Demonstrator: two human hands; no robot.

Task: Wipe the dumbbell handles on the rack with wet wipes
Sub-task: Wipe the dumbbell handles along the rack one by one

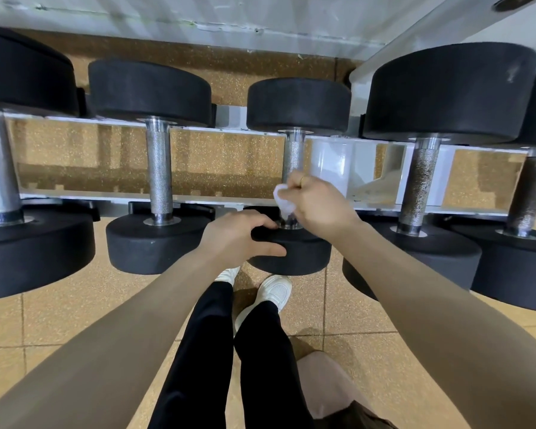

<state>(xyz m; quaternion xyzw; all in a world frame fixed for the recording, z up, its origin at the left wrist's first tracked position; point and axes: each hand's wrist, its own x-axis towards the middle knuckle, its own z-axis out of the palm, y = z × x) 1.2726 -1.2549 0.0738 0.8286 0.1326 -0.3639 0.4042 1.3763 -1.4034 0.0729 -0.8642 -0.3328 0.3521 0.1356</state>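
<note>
The right hand [317,203] grips a wipe [281,198] around the dumbbell handle [294,153]; just beside it, the left hand [239,235] clasps the near weight [294,252].

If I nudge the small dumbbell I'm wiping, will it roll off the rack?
Probably not: the small dumbbell has round heads, but its handle spans the white rack rails. It likely feels heavy and stiff. The left hand gripping the near head should also steady it.
</note>
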